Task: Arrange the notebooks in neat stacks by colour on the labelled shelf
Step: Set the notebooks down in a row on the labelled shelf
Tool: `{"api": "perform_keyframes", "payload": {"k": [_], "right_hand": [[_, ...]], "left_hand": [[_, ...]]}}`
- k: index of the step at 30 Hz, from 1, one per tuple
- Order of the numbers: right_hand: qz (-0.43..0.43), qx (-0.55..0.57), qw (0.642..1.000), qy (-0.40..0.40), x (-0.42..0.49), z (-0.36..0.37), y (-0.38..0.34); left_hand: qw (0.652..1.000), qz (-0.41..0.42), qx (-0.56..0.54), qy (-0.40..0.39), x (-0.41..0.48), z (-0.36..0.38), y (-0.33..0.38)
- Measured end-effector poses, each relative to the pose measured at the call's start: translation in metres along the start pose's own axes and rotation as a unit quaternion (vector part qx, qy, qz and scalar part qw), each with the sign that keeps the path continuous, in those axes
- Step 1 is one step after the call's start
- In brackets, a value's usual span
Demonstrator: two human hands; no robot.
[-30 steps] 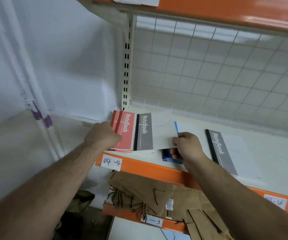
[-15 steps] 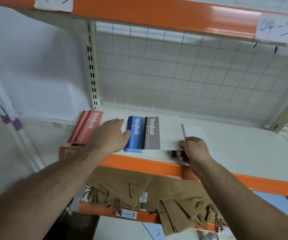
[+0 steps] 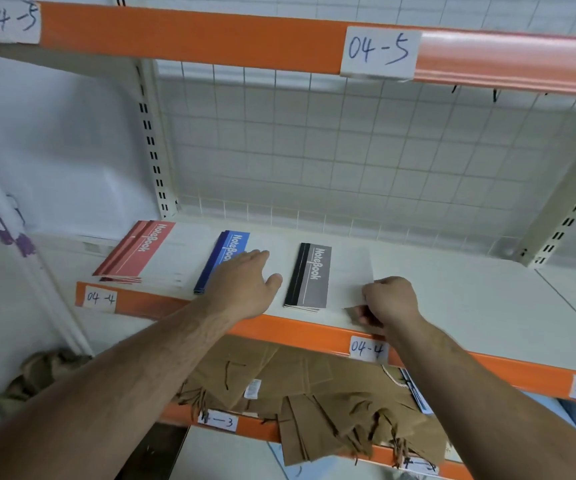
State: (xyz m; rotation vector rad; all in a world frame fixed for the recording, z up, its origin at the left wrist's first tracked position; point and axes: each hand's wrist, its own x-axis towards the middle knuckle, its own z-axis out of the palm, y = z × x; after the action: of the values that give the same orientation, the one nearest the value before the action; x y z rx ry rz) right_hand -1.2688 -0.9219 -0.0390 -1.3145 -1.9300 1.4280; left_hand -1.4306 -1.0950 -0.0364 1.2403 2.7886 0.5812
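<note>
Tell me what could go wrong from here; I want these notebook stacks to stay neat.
The grey stack lies close to the front edge of the shelf; the right hand, gripping its corner, might drag it off. The left hand lies flat on the blue stack, and sliding could fan those notebooks.

**White shelf with an orange front rail, carrying three notebook stacks in a row**

The red stack lies at the left end, its notebooks slightly fanned along the spine side. The blue stack sits just beside it, and the grey stack comes next along to the right. All three lie flat, spines to the left and the coloured "NoteBook" bands facing up, with their front edges near the rail. Handwritten "04-4" paper labels are stuck on the rail, one below the red stack and one below and right of the grey. A wire grid closes the back of the shelf.
</note>
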Motion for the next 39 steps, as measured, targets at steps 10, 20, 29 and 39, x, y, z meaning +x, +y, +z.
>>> {"api": "perform_keyframes", "payload": {"k": [10, 20, 29, 39], "right_hand": [[-0.069, -0.291, 0.954, 0.021, 0.028, -0.005, 0.02], [-0.085, -0.29, 0.952, 0.043, 0.023, -0.002, 0.022], [-0.044, -0.282, 0.957, 0.057, 0.016, 0.002, 0.018], [-0.084, -0.416, 0.891, 0.161, -0.055, -0.024, 0.035]], "left_hand": [[0.999, -0.019, 0.016, -0.024, -0.007, 0.006, 0.026], [0.998, 0.025, -0.011, -0.051, 0.003, 0.004, 0.029], [0.99, 0.11, -0.01, -0.09, 0.028, 0.004, 0.022], [0.956, 0.26, 0.013, -0.137, 0.042, 0.026, 0.063]]}}
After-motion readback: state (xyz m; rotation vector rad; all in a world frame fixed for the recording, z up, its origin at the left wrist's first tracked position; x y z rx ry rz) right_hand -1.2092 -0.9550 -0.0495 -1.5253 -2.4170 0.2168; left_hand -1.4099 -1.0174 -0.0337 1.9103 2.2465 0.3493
